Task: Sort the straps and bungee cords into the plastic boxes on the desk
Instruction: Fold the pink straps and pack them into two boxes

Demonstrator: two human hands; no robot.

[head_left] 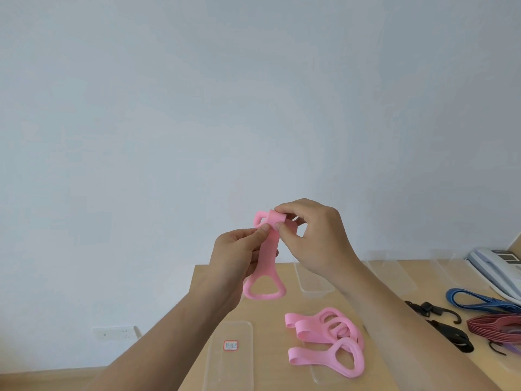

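On the table at the bottom, the clear box looks empty. Loose pink straps and cords lie lower right, not sorted yet. The left hand and right hand pinch one strap mid-frame.

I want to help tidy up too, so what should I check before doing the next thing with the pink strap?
1. Both hands hold the pink strap: ok. The left hand and right hand pinch its top end.
2. Strap folded small: not ok. Only the top is bent over, and the loop hangs down.
3. A box ready: ok. The clear box by the left arm looks empty.
4. Sticker on that box matches: cannot tell, too small to read.
5. Other pink straps boxed: cannot tell. The pile lies on the desk, perhaps partly over something clear.
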